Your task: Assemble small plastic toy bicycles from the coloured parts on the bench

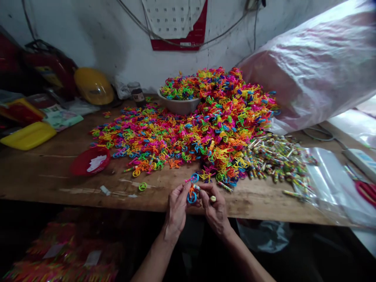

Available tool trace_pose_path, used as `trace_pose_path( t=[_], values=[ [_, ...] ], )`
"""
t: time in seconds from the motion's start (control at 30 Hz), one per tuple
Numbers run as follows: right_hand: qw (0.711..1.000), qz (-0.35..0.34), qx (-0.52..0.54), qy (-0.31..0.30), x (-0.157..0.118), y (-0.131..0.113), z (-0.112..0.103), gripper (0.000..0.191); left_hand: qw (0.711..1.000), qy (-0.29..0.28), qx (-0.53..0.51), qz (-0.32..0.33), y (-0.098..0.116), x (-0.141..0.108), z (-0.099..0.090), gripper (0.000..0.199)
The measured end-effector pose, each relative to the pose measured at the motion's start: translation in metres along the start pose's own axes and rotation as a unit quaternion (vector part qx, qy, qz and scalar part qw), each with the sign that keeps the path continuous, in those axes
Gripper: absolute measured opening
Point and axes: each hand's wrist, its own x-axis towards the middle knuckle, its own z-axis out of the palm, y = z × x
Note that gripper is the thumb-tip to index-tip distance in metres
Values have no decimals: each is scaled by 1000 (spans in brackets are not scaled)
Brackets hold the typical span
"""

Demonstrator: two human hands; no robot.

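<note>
My left hand (178, 201) is closed on a small toy bicycle (192, 196) of orange and pink plastic with blue wheels, held just above the table's front edge. My right hand (216, 207) meets it from the other side, its fingers closed around a thin printed tube (213, 199) whose pale end sticks out between them. The fingertips of both hands are close together at the toy. Behind them spreads a large heap of similar bright plastic toys (182, 133). More printed tubes (273, 156) lie piled at the heap's right side.
A bowl (180, 105) full of toys stands in the heap. At left are a red basket (76, 162) with paper slips, a yellow helmet (94, 86) and a jar (136, 94). On the right, a big plastic sack (317, 66), clear bags (329, 176), red-handled scissors (366, 192) and a power strip (361, 160).
</note>
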Motion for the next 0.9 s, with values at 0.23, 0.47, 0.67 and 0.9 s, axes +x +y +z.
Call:
trace_pose_path(
  t=[0.23,0.47,0.67,0.9],
  values=[
    [1000,-7,-16,-19,3,1,-5,17,994,-48,-67,-70,4,2,-5,31],
    [990,-91,-104,-42,4,1,-16,12,997,-48,-9,-63,5,4,-8,29],
    [970,-152,-174,-71,9,-3,-23,13,997,-49,19,-52,5,3,-9,30],
    [962,-155,-204,-97,9,-3,-29,14,996,-47,70,-15,6,0,-3,33]
  ],
)
